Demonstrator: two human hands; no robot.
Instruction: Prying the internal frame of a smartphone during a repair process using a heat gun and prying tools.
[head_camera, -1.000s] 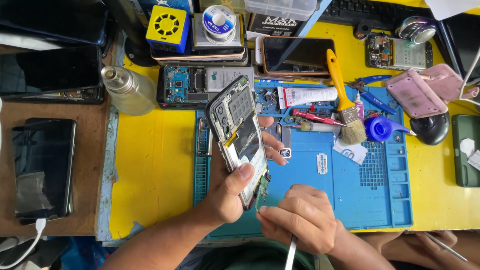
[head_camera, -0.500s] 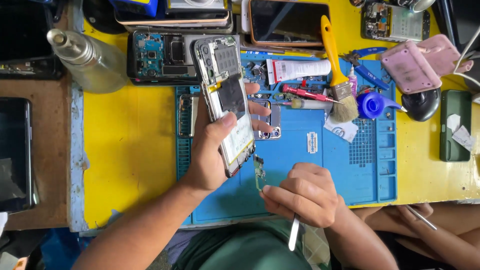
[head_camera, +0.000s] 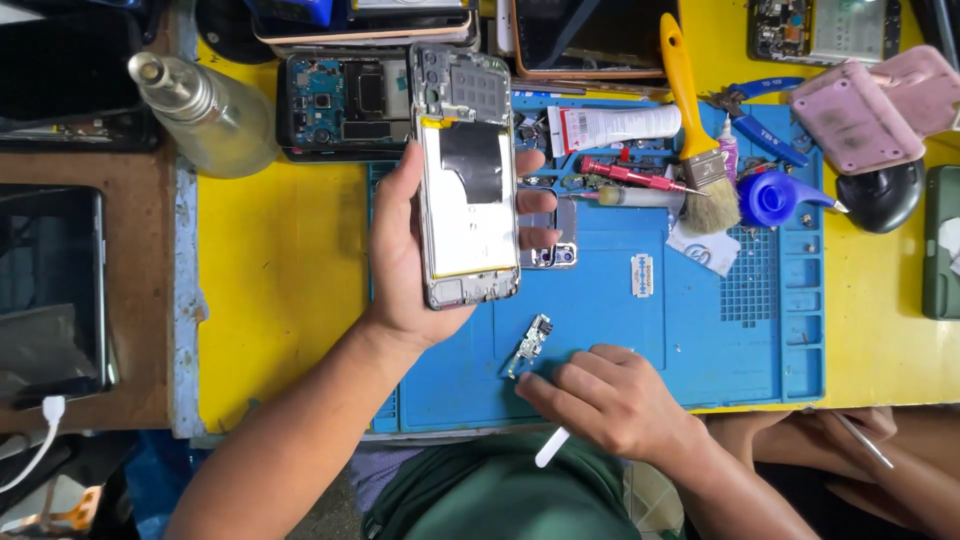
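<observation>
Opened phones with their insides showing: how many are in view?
3, maybe more hidden. One is held in the left hand: the held phone. A dark phone lies behind it on the yellow table. A third phone sits top right, partly cropped.

L hand (head_camera: 405, 270) straightened phone (head_camera: 465, 180); board (head_camera: 530, 345) now on mat (head_camera: 700, 340).

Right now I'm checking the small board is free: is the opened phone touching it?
Apart. The head view shows the left hand holding the opened phone up, with bare blue mat between its lower edge and the small circuit board.
</observation>
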